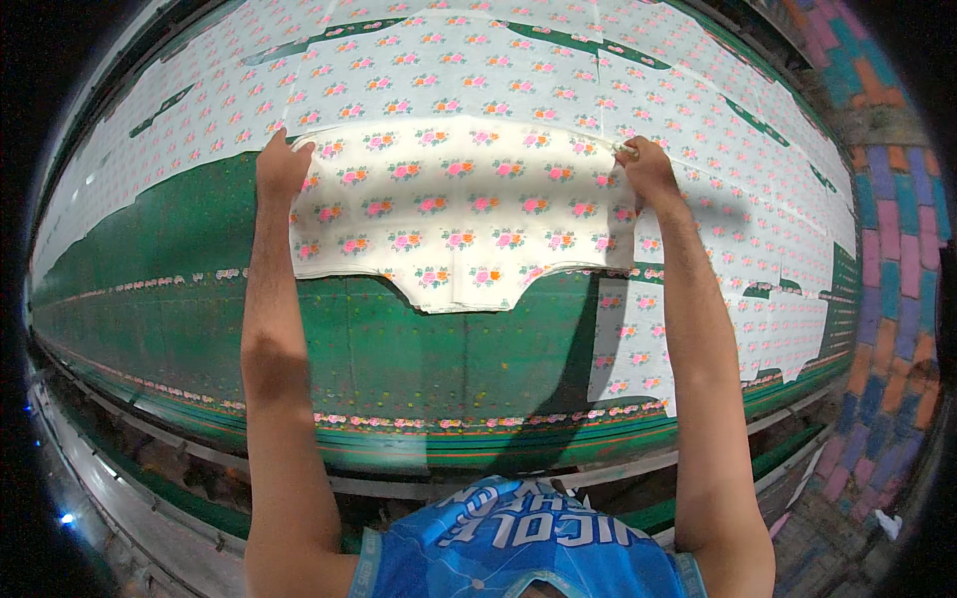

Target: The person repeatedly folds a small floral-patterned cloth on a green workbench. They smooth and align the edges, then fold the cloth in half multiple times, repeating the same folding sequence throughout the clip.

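Note:
A cream fabric piece printed with pink and orange flowers (457, 202) is stretched between both hands above a long green printing table (374, 336). At its upper left corner, my left hand (284, 164) grips the edge between thumb and fingers. My right hand (649, 170) pinches the upper right corner, where the cloth is bunched. The lower edge has a central tab and curved cutouts on both sides. Several layered edges show there. Beyond it, white flower-printed fabric pieces (448, 78) lie flat on the table.
More printed pieces (781, 329) cover the table's right side. Rows of small printed flowers run along the near edge (389, 423). A rail (374, 487) passes close to my body. Colourful paving (886, 247) lies right of the table, with a white scrap (889, 525) on the floor.

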`<state>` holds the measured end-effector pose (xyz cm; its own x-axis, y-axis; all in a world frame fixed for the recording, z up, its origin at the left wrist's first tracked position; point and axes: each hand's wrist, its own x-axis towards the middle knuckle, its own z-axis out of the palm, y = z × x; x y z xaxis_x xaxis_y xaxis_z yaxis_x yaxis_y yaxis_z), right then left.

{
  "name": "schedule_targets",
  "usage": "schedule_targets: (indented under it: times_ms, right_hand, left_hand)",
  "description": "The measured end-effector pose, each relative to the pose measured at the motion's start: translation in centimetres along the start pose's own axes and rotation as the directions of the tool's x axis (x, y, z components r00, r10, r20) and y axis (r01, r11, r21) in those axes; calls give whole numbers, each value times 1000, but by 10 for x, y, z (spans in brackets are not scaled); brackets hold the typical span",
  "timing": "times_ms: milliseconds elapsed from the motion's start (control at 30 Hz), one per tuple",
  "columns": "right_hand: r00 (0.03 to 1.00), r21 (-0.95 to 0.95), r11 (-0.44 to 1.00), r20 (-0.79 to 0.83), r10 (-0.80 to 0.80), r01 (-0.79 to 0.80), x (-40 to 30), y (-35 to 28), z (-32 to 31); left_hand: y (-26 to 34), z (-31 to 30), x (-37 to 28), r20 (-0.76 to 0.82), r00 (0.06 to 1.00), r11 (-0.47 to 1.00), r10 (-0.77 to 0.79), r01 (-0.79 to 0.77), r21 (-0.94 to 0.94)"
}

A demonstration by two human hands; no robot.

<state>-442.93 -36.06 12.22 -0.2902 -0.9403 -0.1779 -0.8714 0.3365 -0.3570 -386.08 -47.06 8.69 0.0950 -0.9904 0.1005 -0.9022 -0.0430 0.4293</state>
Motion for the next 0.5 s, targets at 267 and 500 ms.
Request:
schedule_targets:
  times_ms: [267,500]
  right_hand:
    - [964,-100,980,-188,-190,174,-14,1,11]
    - [906,-35,971,-352,-234,238,-75,-36,9]
  left_hand:
    - [9,12,20,212,973,988,-94,65,139]
    - [27,18,23,176,976,978,-131,97,186]
